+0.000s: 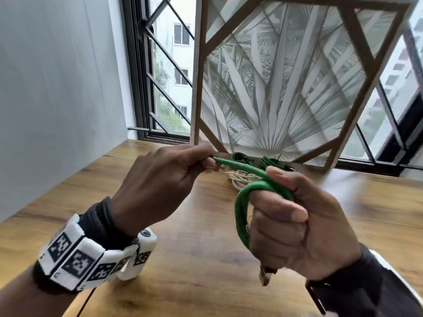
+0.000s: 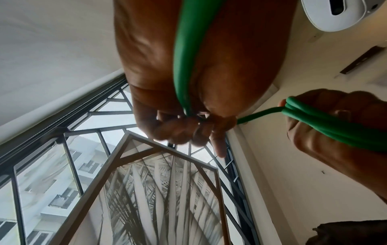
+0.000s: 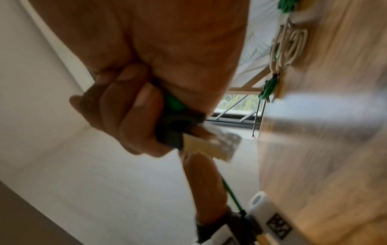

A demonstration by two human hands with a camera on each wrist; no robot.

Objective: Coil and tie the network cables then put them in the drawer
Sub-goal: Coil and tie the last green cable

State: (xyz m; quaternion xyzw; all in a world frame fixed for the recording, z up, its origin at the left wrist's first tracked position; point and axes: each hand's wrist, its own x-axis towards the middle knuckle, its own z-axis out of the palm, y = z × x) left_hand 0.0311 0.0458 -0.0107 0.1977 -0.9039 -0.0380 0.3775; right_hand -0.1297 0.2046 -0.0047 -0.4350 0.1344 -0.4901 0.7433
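A large wooden-framed picture of pale palm leaves (image 1: 286,88) stood leaning at the far edge of the brown wood-grain table (image 1: 206,282), before the barred window (image 1: 169,72). Above the table's middle, the right hand (image 1: 295,227) was clenched around several loops of the thick green network cable (image 1: 242,216), whose clear plastic plug (image 1: 265,275) stuck out below the fist. The left hand (image 1: 160,191) pinched the cable's free run between thumb and fingertips, the strand stretched taut between both hands. Near the far edge, just before the picture, lay a cream-white coiled cable bundle (image 1: 240,177) and two smaller dark green coiled cables (image 1: 270,162) beside it.
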